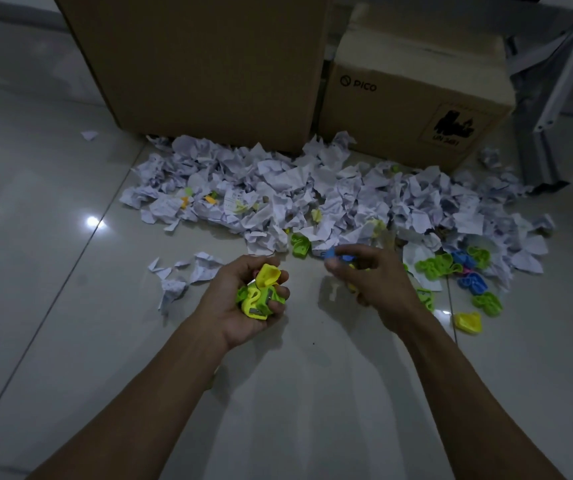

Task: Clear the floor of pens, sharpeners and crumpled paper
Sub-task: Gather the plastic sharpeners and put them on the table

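A: Where do the hands stand?

B: The left hand [247, 299] cups a bunch of green and yellow plastic sharpeners [259, 292], its fingers curled round them. The right hand [364, 275] is blurred; its fingertips seem to pinch a small blue plastic sharpener [333, 253], with something yellow under the palm that cannot be made out.

A: And what is left on the pale tiled floor [70, 306]?

B: A loose cluster of green, blue and yellow sharpeners [465, 271] lies at about three o'clock from the right hand, plainly nearer it than the left. One green sharpener [300, 244] sits at eleven o'clock, just beside the blue one. The wide heap of crumpled white paper [312, 192] spreads at twelve o'clock, against the two brown cardboard boxes [209, 64]. No pens can be made out.

A: So the right hand likely reaches next?

B: Probably, rightward.
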A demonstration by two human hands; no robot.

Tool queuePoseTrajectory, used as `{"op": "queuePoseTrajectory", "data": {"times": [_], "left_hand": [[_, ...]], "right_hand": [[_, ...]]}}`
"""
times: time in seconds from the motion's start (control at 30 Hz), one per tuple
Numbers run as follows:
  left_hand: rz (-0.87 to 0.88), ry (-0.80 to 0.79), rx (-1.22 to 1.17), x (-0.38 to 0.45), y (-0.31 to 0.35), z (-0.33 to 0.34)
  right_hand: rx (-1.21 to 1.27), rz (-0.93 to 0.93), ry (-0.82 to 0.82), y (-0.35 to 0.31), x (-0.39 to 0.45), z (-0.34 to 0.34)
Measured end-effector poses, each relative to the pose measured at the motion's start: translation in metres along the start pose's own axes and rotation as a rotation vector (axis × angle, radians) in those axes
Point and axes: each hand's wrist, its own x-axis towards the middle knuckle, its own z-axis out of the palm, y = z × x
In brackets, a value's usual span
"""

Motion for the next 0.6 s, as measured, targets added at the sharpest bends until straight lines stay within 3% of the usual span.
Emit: {"op": "queuePoseTrajectory", "data": {"times": [0.13,0.23,0.47,0.6], "left_hand": [[-0.116,-0.019,0.068,0.006,0.001,0.003],[-0.16,-0.037,0.074,0.011,0.002,0.007],[-0.164,0.01,0.1,0.017,0.001,0.004],[-0.152,0.024,0.099,0.016,0.005,-0.002]], "right_hand": [[0.846,0.272,-0.166,0.009,-0.014,0.003],[1.114,0.311,-0.217,0.019,-0.017,0.01],[0.986,0.372,-0.143,0.014,-0.011,0.03],[0.489,0.408,-0.025,-0.001,-0.003,0.041]]}}
